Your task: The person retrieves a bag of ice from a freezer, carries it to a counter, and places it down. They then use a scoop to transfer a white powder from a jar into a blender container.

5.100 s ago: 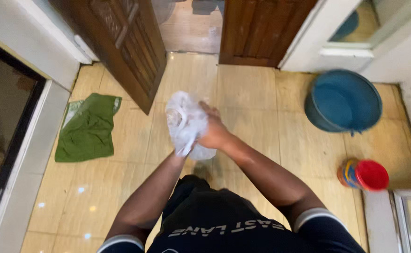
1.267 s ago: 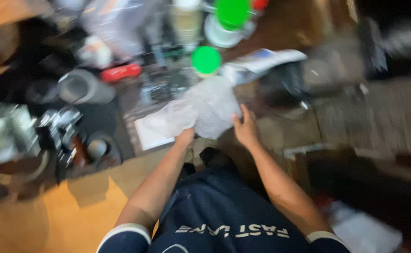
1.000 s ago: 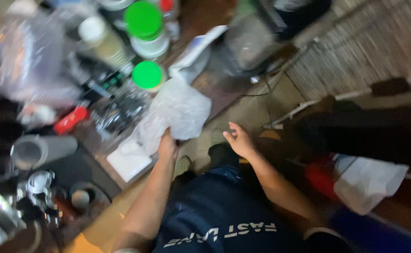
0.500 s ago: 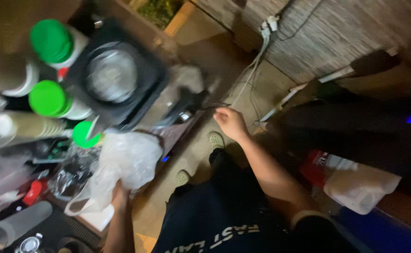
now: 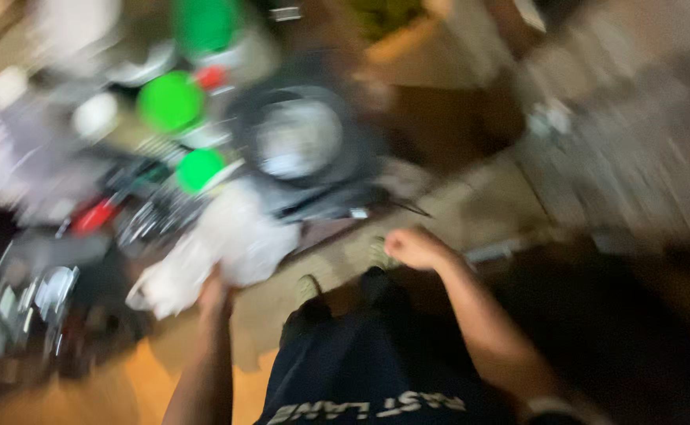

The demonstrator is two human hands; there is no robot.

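The left hand (image 5: 213, 295), low and left of centre, is closed around a crumpled clear plastic bag (image 5: 227, 244) that bulges up against the crowded edge of a cluttered surface. Green lids (image 5: 170, 101) and a dark round appliance (image 5: 301, 142) crowd the upper left. The right hand (image 5: 409, 245), at centre, looks loosely curled and empty over the open tan floor (image 5: 471, 205); blur hides its fingers.

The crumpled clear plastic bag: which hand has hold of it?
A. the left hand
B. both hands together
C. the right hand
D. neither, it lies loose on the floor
A: the left hand grips the plastic bag from below, while the right hand is off to the side, apart from it and holding nothing.
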